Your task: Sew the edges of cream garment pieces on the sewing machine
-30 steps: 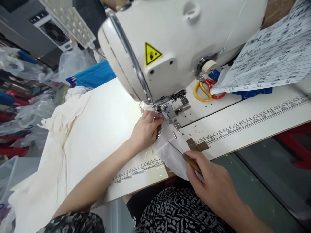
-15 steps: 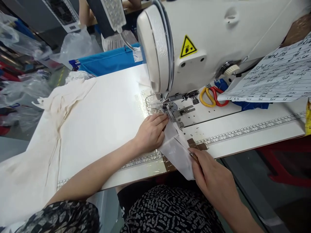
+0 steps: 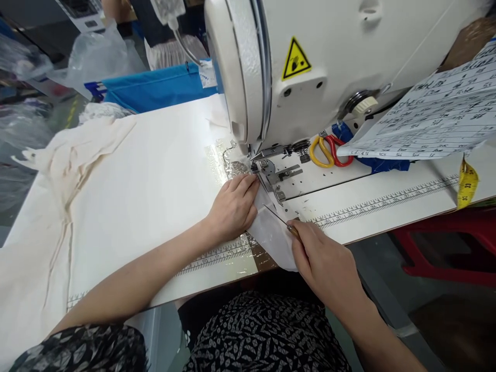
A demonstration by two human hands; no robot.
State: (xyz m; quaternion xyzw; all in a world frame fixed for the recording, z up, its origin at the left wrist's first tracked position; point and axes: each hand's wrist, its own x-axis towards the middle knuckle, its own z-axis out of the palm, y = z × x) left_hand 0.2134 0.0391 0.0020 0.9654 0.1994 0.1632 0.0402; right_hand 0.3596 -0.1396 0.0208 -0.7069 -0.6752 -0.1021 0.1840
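A small piece of white fabric lies on the sewing table and runs up under the presser foot of a white sewing machine. My left hand rests flat on the fabric's left edge, fingers together and pointing at the foot. My right hand is closed around a thin metal awl with a wooden handle. The awl's tip lies on the fabric just below the foot.
A large cream cloth drapes over the table's left side. Yellow and red scissors lie behind the needle plate under a printed paper sheet. A yellow tape measure hangs at right. Blue bin and plastic bags stand behind.
My right hand has slid up the fabric toward the presser foot with the awl. The left hand stays on the fabric. The view has shifted, so the machine sits more to the left.
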